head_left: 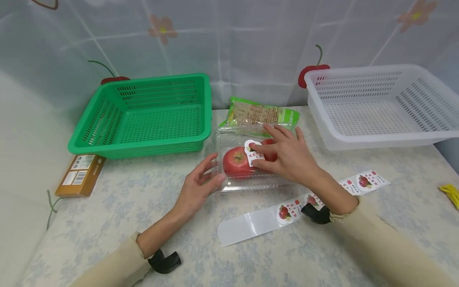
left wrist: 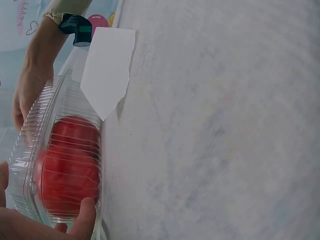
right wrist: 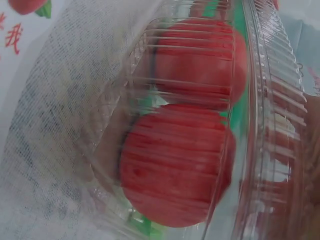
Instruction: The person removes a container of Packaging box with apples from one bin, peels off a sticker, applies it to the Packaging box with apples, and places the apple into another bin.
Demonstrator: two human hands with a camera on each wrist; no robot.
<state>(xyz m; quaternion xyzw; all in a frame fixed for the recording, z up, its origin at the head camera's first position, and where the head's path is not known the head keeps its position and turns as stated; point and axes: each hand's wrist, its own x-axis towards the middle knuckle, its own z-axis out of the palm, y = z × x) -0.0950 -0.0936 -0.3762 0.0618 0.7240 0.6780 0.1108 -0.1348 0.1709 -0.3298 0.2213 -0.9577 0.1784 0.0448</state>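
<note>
A clear plastic clamshell box (head_left: 238,186) lies on the table with two red apples (head_left: 234,161) inside, one partly covered by my right hand. On its lid sits a white sticker (head_left: 250,157) with an apple picture and red lettering. My right hand (head_left: 295,159) reaches over the lid. Its thumb and index finger touch the sticker, spaced apart, while the other fingers are spread. My left hand (head_left: 195,189) rests loosely against the box's left side, with the thumb near the front left corner. The right wrist view shows the apples (right wrist: 175,165) through the ribbed plastic.
Behind the box lies a green-edged food packet (head_left: 256,113). A green basket (head_left: 140,149) stands at back left, a white basket (head_left: 387,139) at back right. A brown carton (head_left: 80,175) lies left. The sticker strip (head_left: 247,227) runs under my right forearm; a yellow item (head_left: 450,195) lies far right.
</note>
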